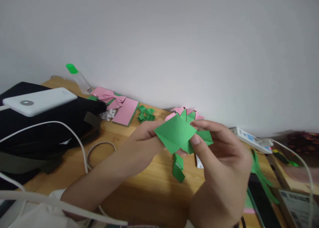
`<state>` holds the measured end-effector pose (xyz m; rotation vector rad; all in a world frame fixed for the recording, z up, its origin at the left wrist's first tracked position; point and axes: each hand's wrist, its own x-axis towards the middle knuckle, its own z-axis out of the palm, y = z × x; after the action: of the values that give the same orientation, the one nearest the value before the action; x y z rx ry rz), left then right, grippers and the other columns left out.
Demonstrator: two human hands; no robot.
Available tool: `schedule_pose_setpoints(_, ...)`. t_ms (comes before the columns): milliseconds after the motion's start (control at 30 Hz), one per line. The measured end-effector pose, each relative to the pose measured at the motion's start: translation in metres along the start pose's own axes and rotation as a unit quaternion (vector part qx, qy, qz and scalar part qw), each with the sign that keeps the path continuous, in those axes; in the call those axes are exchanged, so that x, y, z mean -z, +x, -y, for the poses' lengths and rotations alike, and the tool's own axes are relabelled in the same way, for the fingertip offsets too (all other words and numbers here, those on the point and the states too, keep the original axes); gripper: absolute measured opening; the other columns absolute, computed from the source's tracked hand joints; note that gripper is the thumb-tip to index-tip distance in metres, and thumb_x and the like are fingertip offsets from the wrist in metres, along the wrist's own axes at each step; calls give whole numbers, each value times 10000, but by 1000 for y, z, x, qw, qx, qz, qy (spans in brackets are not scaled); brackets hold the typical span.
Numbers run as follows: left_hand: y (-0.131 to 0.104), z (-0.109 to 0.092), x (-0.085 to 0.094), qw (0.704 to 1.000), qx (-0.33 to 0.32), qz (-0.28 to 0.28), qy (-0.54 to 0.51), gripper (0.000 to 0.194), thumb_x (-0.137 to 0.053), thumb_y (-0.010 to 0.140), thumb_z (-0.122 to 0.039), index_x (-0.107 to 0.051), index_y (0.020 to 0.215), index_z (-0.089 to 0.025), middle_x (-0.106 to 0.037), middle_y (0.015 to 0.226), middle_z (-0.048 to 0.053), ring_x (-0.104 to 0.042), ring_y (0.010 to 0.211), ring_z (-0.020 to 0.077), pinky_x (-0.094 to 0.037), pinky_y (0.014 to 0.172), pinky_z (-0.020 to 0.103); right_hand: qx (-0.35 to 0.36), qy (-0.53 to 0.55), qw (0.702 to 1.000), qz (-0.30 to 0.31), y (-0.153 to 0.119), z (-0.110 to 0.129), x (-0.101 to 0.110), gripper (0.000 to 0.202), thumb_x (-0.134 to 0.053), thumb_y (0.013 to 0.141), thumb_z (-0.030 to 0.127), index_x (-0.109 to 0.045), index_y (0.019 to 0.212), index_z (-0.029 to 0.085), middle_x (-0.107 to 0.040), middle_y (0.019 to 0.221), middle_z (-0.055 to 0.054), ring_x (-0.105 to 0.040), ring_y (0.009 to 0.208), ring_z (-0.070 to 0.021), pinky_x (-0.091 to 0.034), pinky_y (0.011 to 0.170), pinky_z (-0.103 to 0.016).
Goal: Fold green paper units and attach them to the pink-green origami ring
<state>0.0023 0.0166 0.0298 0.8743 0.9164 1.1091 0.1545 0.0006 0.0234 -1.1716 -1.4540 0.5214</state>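
A folded piece of green paper (175, 133) is held up over the table between both hands. My left hand (144, 145) grips it from the left, its fingertips mostly hidden behind the paper. On the other side, my right hand (219, 155) pinches its right edge between thumb and fingers. Below the hands, a small folded green paper strip (178, 168) rests on the table. Just behind the held paper lie pink folded pieces (199, 115). Little green folded paper pieces (146, 114) sit farther back, left of them.
Pink paper (126, 111) lies near the wall beside a clear bottle with a green cap (72, 68). At left, a white power bank (41, 100) rests on a black bag (87, 108). A power strip (251, 140), green strips (264, 181) and a phone (264, 201) are at right.
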Motion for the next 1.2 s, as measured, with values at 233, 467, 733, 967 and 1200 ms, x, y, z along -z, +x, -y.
schedule_pose_setpoints(233,8,1,-3,990,-20,98,-96,100,-726,729,-123,-765,750,-212,-749,766,-37,-684,681,123,-571,667,200,-22,15,999,-20,3,-5,-4,160,-736,805,224,-747,933,320,-754,814,41,-700,735,-152,-608,688,-308)
schedule_pose_setpoints(467,8,2,2,991,-37,109,-74,324,-789,698,-108,-711,991,-222,-730,771,-36,-694,695,116,-566,691,178,-21,35,999,-7,7,-7,-3,86,-721,820,202,-748,846,279,-704,684,53,-637,599,-102,-547,574,-236)
schedule_pose_setpoints(733,19,3,9,997,-53,61,5,134,-768,743,-286,-733,713,-160,-696,678,-14,-644,615,100,-572,571,176,-27,34,996,84,14,-6,1,96,-675,852,194,-737,816,259,-679,712,41,-611,671,-103,-507,627,-242)
schedule_pose_setpoints(967,20,0,9,996,-45,71,29,95,-717,762,-213,-723,680,-165,-690,649,-31,-643,578,85,-567,555,158,-34,48,995,75,13,-7,2,107,-671,868,221,-746,824,283,-677,707,58,-575,627,-72,-465,567,-196)
schedule_pose_setpoints(1200,22,1,11,988,-41,66,130,99,-701,761,-225,-711,688,-159,-670,615,-28,-669,528,108,-530,506,167,-46,54,996,62,12,-9,-2,87,-728,808,174,-735,786,258,-708,740,50,-616,694,-83,-487,617,-197)
